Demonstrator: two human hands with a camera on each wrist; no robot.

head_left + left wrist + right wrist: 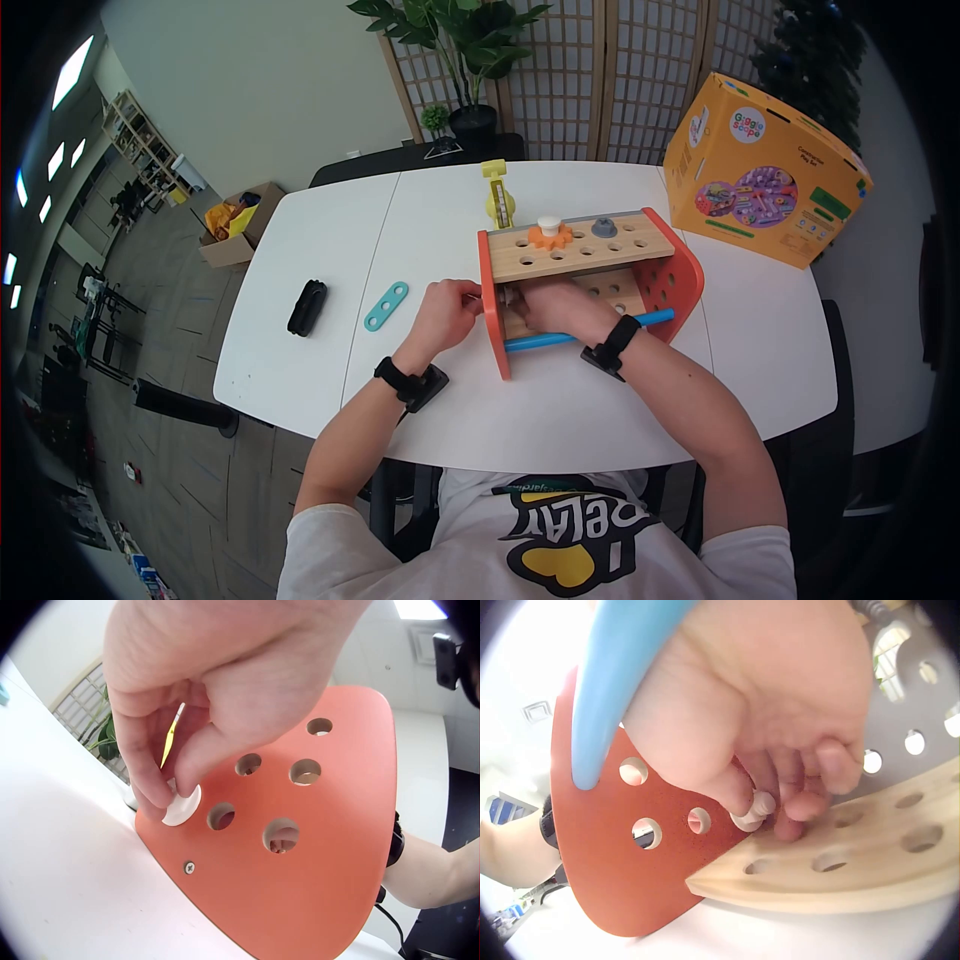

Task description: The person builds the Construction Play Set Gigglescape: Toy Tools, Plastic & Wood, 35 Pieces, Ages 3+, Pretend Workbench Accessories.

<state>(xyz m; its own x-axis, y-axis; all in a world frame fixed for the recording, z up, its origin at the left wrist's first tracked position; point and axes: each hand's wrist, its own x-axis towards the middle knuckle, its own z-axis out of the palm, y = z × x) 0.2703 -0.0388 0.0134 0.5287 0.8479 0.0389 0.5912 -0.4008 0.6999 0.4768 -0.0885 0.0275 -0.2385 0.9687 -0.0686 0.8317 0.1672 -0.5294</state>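
A toy workbench (pixel 585 262) with red side panels and perforated wooden boards stands on the table before me. Outside its left panel, my left hand (pixel 445 318) pinches the white round head of a toy bolt (pixel 184 809), which lies against one of the panel's holes. My right hand (pixel 557 304) reaches inside, under the top board and over the blue bar (pixel 540 342). There, its thumb and fingers grip a pale threaded piece (pixel 759 808) at the inner face of the same red panel (pixel 676 855). Part of that piece is hidden by the fingers.
An orange gear (pixel 549 238) under a white knob and a grey piece (pixel 604 228) sit on the top board. Behind stands a yellow toy (pixel 499 195). To the left lie a teal perforated strip (pixel 386 306) and a black case (pixel 307 308). A large orange box (pixel 765 170) is at back right.
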